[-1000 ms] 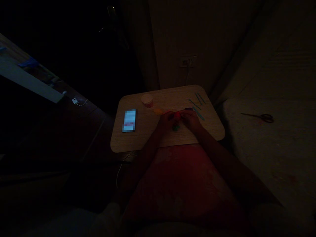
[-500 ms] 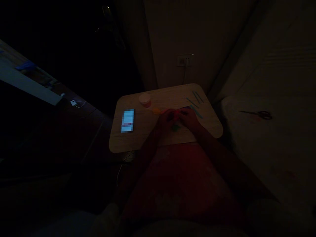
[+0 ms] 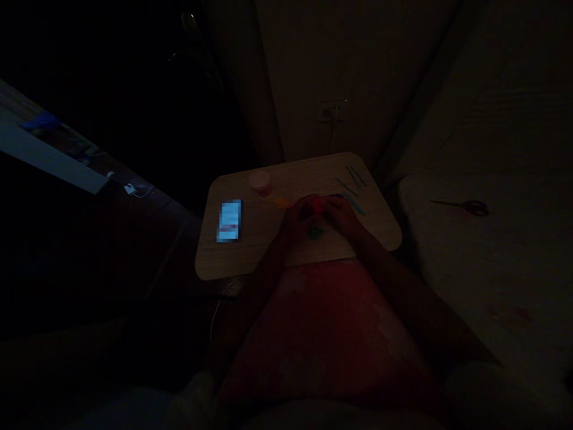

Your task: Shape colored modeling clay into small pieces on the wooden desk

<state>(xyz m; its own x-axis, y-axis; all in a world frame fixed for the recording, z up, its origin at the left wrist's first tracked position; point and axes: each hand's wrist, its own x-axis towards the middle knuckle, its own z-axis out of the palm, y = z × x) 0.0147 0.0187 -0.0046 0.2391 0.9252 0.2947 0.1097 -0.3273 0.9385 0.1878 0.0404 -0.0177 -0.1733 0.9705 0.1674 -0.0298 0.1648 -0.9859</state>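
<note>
A small bright red lump [image 3: 317, 205] is held between the left grip [image 3: 295, 217] and right grip [image 3: 341, 214], above the pale wood-grain counter [image 3: 250, 254]; fingers partly cover it, its outline too dim to tell.

Scissors [image 3: 468, 206] on a pale surface [image 3: 456, 269], socket [image 3: 324, 111] on the wall [image 3: 304, 60].

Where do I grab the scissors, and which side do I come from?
I'd grip the scissors by the dark loop handles, coming from the picture's right: the handles lie at that end, while the thin blades point left, toward the table. They seem to lie flat, so perhaps pinch down from above.
</note>
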